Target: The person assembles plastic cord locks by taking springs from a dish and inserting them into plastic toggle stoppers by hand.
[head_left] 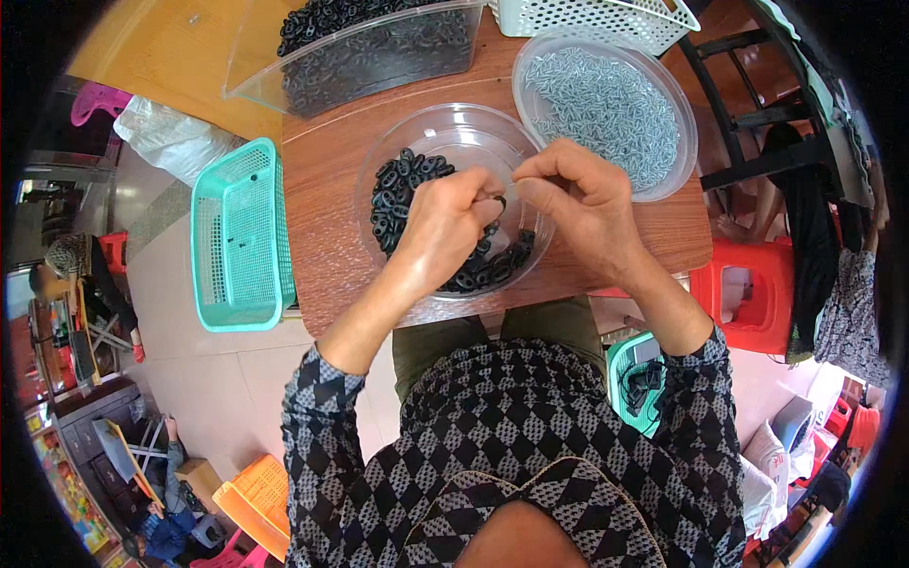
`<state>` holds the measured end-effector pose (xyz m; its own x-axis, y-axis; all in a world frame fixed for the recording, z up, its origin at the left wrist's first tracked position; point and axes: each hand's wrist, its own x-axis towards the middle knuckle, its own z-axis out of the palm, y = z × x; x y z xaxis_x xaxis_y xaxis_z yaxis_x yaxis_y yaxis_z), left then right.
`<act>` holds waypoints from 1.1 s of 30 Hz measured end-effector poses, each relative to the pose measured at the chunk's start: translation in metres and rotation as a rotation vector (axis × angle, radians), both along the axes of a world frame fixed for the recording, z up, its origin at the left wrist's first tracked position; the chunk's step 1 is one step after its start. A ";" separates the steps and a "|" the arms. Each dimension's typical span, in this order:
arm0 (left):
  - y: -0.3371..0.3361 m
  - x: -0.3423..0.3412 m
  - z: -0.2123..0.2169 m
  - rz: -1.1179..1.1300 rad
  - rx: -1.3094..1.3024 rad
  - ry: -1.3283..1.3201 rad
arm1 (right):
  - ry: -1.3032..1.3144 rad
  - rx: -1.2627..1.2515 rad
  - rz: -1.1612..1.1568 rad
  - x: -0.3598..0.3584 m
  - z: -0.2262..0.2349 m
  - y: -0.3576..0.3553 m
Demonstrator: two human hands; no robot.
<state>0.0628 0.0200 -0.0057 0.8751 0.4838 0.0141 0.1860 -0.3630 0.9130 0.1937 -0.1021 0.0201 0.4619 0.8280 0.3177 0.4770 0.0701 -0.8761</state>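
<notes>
My left hand (447, 225) is closed in a pinch on a small black oval piece, whose dark edge shows at its fingertips. Close beside it, my right hand (585, 201) has thumb and forefinger pressed together; whatever lies between them is too small to make out. Both hands are above a round clear plastic bowl (454, 112). In this bowl lie many black oval pieces with holes (393, 194), heaped at the left and along the near side. Beyond my right hand, a round clear tub (688, 123) holds a pile of small silvery screws (606, 109).
A clear bin (379, 71) of black pieces and a white perforated basket (597, 17) stand along the table's (327, 204) far side. Left of the table is a turquoise basket (240, 284); at the right, a red stool (757, 293). Other people sit farther off.
</notes>
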 end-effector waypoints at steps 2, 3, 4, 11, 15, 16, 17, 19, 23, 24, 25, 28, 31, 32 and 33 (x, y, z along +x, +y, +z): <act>0.006 0.007 -0.005 -0.054 0.166 0.016 | 0.006 -0.024 0.022 0.000 0.003 -0.002; 0.008 0.012 -0.007 -0.110 0.335 0.029 | 0.007 -0.024 0.019 0.001 0.002 -0.004; 0.009 0.016 -0.011 -0.132 0.392 0.068 | 0.027 -0.020 0.016 0.001 0.001 -0.005; 0.007 0.013 -0.007 -0.140 0.814 -0.018 | 0.015 -0.010 0.002 0.006 -0.002 -0.013; -0.006 0.006 -0.008 -0.270 0.864 0.039 | 0.036 -0.009 0.016 0.008 -0.003 -0.012; -0.011 0.008 -0.010 -0.302 0.938 0.014 | 0.029 -0.001 0.020 0.008 -0.004 -0.012; -0.015 0.010 -0.011 -0.333 1.012 -0.012 | 0.021 0.006 0.024 0.009 -0.004 -0.011; -0.020 0.013 -0.015 -0.365 1.046 -0.003 | 0.024 0.015 0.026 0.007 -0.002 -0.010; -0.021 0.016 -0.013 -0.374 0.955 -0.005 | 0.027 0.006 0.026 0.009 0.000 -0.012; -0.020 0.015 -0.010 -0.390 0.894 0.059 | 0.026 0.008 0.026 0.010 0.000 -0.013; -0.020 0.015 -0.011 -0.389 0.897 0.057 | 0.022 0.003 0.027 0.010 -0.001 -0.013; -0.021 0.012 -0.013 -0.354 0.834 0.048 | 0.022 -0.003 0.034 0.011 -0.003 -0.015; -0.027 0.005 -0.008 -0.380 0.853 0.075 | 0.031 -0.010 0.030 0.011 -0.002 -0.016; -0.026 0.001 -0.005 -0.338 0.839 0.048 | 0.038 -0.015 0.023 0.011 -0.002 -0.016; -0.023 -0.002 -0.002 -0.297 0.826 0.023 | 0.038 -0.011 0.024 0.010 -0.002 -0.016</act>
